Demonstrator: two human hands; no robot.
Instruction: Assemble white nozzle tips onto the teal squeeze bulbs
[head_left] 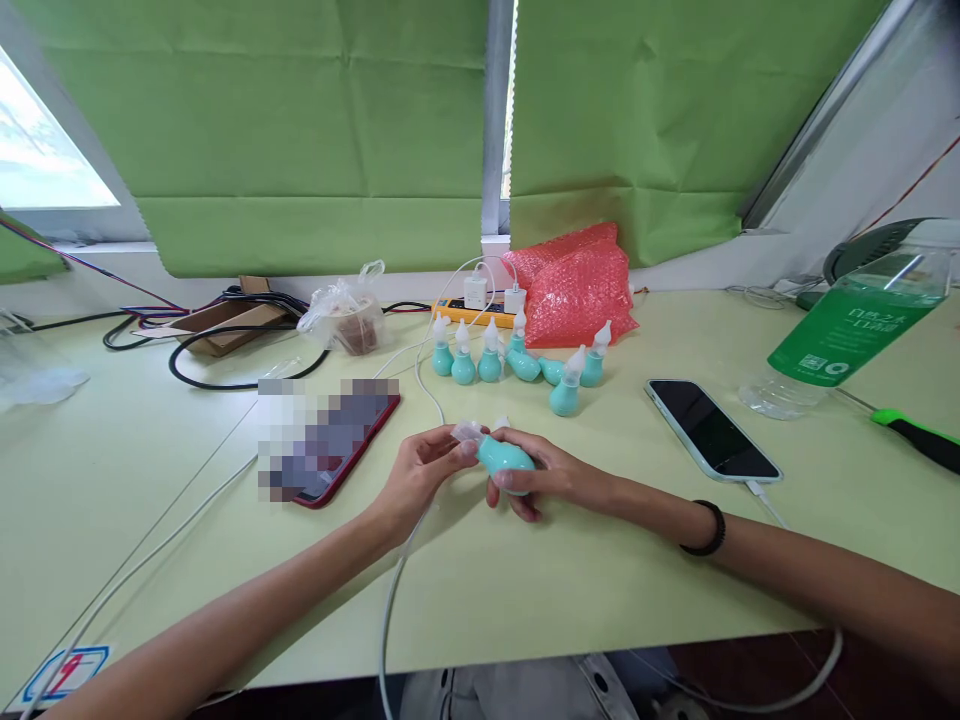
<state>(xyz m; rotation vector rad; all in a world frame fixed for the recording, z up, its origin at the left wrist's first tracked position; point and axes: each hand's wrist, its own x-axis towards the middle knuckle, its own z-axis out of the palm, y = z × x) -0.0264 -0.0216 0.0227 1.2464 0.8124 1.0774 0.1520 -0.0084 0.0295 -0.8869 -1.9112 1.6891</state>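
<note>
My right hand [536, 470] is closed around a teal rubber bulb syringe [504, 457], which lies tilted with its neck toward the left. At that neck, my left hand [427, 465] pinches a crumpled-looking translucent plastic piece [468, 431]; whether it is a nozzle or a wrapper I cannot tell. Another pale tip [502, 423] shows just behind the right fingers, mostly hidden. Beyond the hands, several more teal bulb syringes [463, 368] with clear nozzles stand in a loose row, and a few lean or lie on their sides.
A red-cased phone [352, 450] lies left, a charging phone [712, 430] right. Behind are red bubble-wrap bags [577, 290], a power strip [450, 312], a bagged brown container [356, 325] and a cardboard box [232, 335]. A large bottle [847, 320] and screwdriver [919, 438] are far right. White cables cross the table.
</note>
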